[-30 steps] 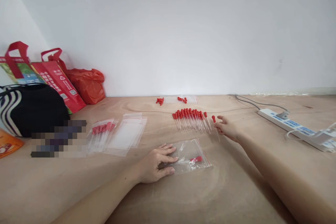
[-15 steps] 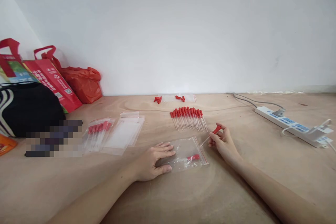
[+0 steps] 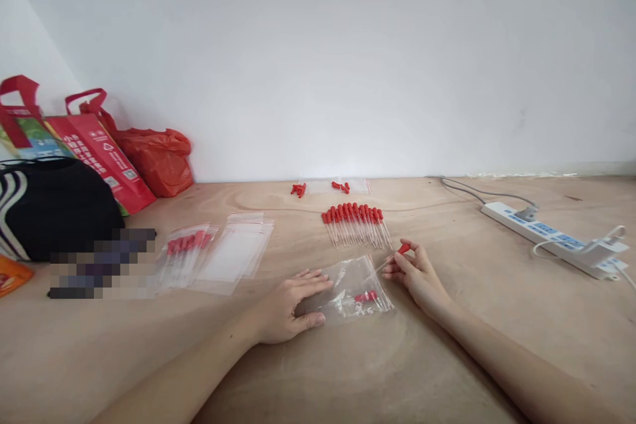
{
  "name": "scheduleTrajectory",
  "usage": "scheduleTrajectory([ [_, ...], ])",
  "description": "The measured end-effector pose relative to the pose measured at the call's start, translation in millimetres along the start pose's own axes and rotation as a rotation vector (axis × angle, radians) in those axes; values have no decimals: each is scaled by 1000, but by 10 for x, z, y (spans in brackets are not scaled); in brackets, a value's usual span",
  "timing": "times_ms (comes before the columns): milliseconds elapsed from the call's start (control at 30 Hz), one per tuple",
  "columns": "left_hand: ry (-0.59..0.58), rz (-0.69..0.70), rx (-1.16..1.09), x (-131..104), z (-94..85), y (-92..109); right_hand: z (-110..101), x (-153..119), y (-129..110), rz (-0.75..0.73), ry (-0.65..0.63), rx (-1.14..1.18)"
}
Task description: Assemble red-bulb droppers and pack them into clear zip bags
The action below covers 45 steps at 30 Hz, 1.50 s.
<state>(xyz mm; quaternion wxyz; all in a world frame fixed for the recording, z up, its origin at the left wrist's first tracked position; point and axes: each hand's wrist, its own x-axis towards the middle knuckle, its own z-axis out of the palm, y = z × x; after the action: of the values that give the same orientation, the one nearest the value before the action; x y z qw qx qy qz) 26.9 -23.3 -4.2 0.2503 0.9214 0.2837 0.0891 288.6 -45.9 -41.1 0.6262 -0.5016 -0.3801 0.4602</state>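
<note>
My left hand (image 3: 295, 305) lies flat with fingers spread, pressing on the closed end of a clear zip bag (image 3: 340, 278). A dropper with a red bulb (image 3: 366, 296) is inside that bag. In my closed right hand (image 3: 415, 275) is another dropper (image 3: 404, 248), pinched near its red bulb. Its thin clear tube points left into the bag's mouth; how far in it reaches is hard to make out. Beyond the bag, several red-bulbed droppers (image 3: 354, 213) lie side by side in a row.
Filled bags (image 3: 186, 252) and flat zip bags (image 3: 233, 252) lie to the left. Loose red bulbs (image 3: 299, 190) are by the wall. A power strip (image 3: 551, 235) with cables lies at right. A black bag (image 3: 64, 205) and red bags (image 3: 159, 159) stand at far left.
My right hand has moved slightly left, bringing the dropper's tube to the bag's mouth. The bag's upper edge has shifted a little. My left hand has stayed in place.
</note>
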Motion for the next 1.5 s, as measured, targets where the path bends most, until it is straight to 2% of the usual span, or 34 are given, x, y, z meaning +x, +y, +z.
scheduleTrajectory([
  [100,11,-21,-5,-2,-3,14,40,-41,2,60,-104,53],
  [167,12,-37,-6,-2,-2,14,42,-57,-4,59,-169,-28],
  [300,-1,-57,-6,-1,2,12,-17,-42,-28,-104,-284,-404],
  [400,-3,-55,-15,-4,0,24,-70,-4,-49,-218,-433,-604],
  [533,-10,-96,-8,-12,-6,45,-83,29,-66,-293,-588,-692],
  [633,-12,-124,-24,-17,-3,43,-60,21,-89,-350,-661,-743],
  [800,23,-87,-80,-7,6,27,-19,-18,-128,-416,-727,-763],
  [867,27,-83,-86,3,2,34,-13,-18,-109,-397,-658,-776],
  [1033,27,-81,-69,7,-3,39,-72,98,22,-269,-348,-766],
  [1133,28,-69,-80,-9,0,18,-150,303,49,-232,-165,-721],
  [1267,17,-64,-72,-16,-11,16,-222,717,-16,-150,81,-798],
  [1367,8,-33,-37,-5,-20,34,-207,1021,-49,-87,181,-846],
  [1500,13,-11,-13,6,-17,40,-131,1284,-63,18,221,-920],
])
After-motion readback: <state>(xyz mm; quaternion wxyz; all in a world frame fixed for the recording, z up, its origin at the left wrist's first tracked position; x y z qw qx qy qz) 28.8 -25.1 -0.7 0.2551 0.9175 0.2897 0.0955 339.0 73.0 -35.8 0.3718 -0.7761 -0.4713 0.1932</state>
